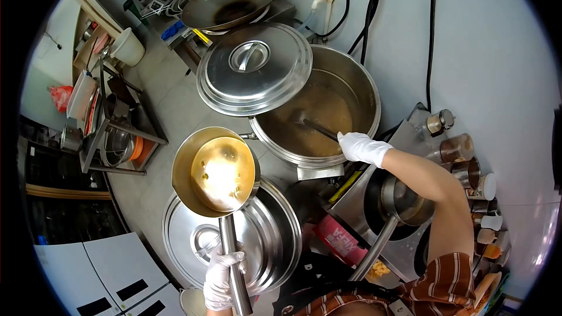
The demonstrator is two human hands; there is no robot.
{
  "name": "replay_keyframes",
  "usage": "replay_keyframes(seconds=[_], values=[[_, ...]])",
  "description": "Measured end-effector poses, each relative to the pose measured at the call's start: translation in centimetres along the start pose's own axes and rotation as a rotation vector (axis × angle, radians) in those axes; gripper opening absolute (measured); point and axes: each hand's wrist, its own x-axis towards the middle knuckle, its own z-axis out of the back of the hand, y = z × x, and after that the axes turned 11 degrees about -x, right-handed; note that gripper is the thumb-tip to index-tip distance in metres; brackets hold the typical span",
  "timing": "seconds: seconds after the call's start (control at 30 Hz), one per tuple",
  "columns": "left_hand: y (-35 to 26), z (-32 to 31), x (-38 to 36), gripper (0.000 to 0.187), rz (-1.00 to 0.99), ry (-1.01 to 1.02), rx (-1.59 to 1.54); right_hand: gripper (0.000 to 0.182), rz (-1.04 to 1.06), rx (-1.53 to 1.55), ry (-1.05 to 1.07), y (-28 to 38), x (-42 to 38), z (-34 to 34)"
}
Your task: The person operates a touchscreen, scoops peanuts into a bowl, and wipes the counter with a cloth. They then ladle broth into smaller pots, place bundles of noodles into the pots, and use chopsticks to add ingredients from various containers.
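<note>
Saucepan (215, 171), steel, golden broth inside, left hand (222, 278) gripping its handle, right hand (362, 147) clasping ladle (319, 126).

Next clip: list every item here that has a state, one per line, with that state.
Large steel stockpot: half uncovered, brown broth inside.
Round steel lid with handle: slid aside, resting on the stockpot's rim.
Ladle: bowl dipped in the broth.
Right hand in white glove: gripping the ladle handle.
Long-handled steel saucepan: held over a lidded pot, some liquid inside.
Left hand in white glove: closed on the saucepan handle.
Dark wok: appears empty.
</note>
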Motion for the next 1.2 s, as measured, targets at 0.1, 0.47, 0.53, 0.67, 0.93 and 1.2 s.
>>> replay_keyframes(seconds=[0.1, 0.47, 0.53, 0.67, 0.93, 1.2], values=[[-0.4, -0.5, 0.2, 0.032, 0.010, 0.017, 0.003, 0.033, -0.017, -0.008, -0.027, -0.3, 2.9, -1.4], [-1.3, -0.7, 0.5, 0.026, 0.019, -0.022, 0.080, 0.033, -0.319, 0.106, -0.065, -5.3, 8.4, -2.8], [-1.3, -0.6, 0.5, 0.025, 0.022, -0.019, 0.093, 0.027, -0.201, -0.037, 0.018, -5.3, 7.9, -1.6], [-1.3, -0.4, 0.9, 0.025, 0.049, 0.005, 0.096, 0.021, -0.488, 0.506, 0.394, -5.9, 6.2, -0.1], [-0.7, -1.0, 1.5, 0.025, 0.057, 0.018, 0.106, 0.022, -0.438, 1.559, 0.290, -8.6, 1.0, -1.4], [-0.1, -2.9, 0.7, 0.029, 0.016, 0.055, 0.204, 0.010, -0.365, 1.683, 0.215, -8.9, -7.5, 0.0]])
